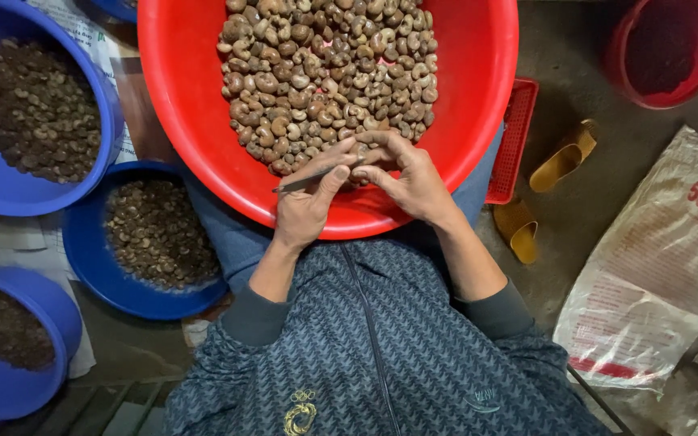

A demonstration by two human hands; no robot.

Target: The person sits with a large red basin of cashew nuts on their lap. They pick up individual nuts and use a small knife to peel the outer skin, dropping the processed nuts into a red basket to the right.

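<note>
1. Here, big red basin (pixel 187 97) on lap, filling top centre; taken as landmark for all below.
2. Heap of brown cashew nuts (pixel 329 73) inside red basin, piled toward its far side and middle; bare red floor left along both side walls and near rim.
3. Left hand (pixel 304 206) over near rim of red basin, fingers curled shut round thin metal pick (pixel 309 178); pick lying nearly level, tip pointing left, still inside basin edge.
4. Right hand (pixel 409 182) just beside left, also over near rim; fingertips pinched together on a single nut (pixel 360 150) at near edge of heap. Nut mostly hidden by fingers, so detail unclear.
5. Both hands touching at fingertips; little free room betw. them and heap, more open red floor to either side.
6. Left of red basin: three blue bowls w/ dark brown contents — large one (pixel 111 121) nearly touching its rim, shallow one (pixel 90 266) below-left, third (pixel 58 323) well apart at lower left.
7. Right of red basin: red slotted tray (pixel 515 137) tucked under its rim; yellow sandals (pixel 563 157) near; red bucket (pixel 648 89) and white plastic sack (pixel 664 266) further right on bare concrete.
</note>
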